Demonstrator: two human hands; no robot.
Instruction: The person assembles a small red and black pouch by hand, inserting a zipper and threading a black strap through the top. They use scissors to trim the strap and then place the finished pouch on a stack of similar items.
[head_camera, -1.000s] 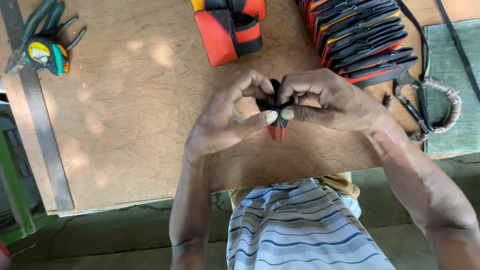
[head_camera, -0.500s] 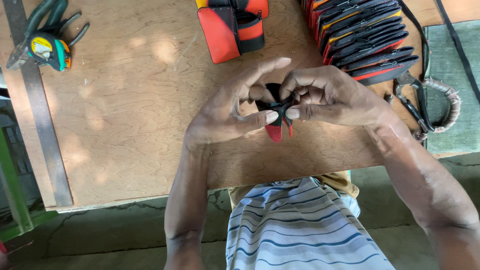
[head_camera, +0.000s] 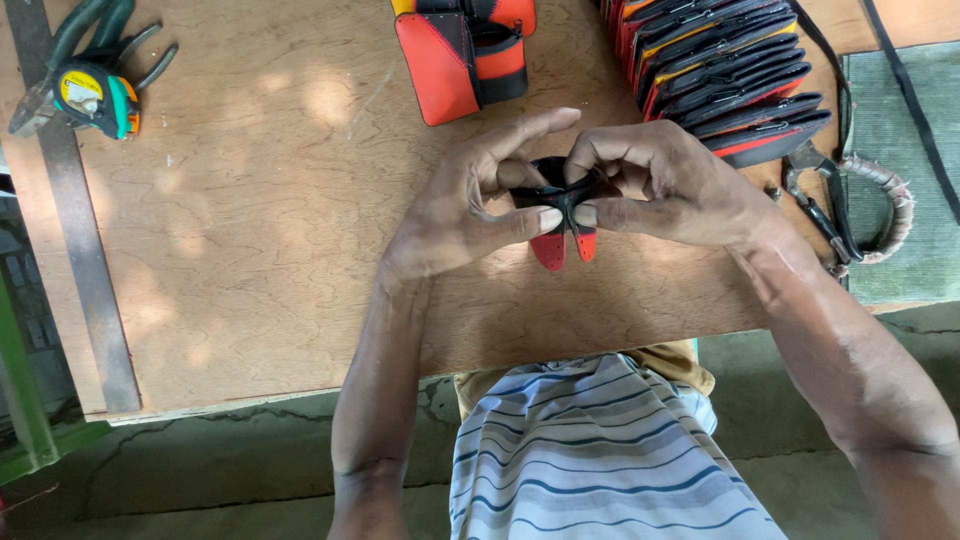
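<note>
head cam | looks straight down from above | close over table (head_camera: 250, 250) edge and lap | single view

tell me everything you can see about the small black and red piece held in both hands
The small black and red piece is a folded bit of what looks like leather or synthetic sheet: black on top, with two rounded red tabs hanging below. The left hand and right hand pinch it together between thumbs and fingertips, just above the wooden table. The fingers hide most of the black part, so its full shape cannot be told.
</note>
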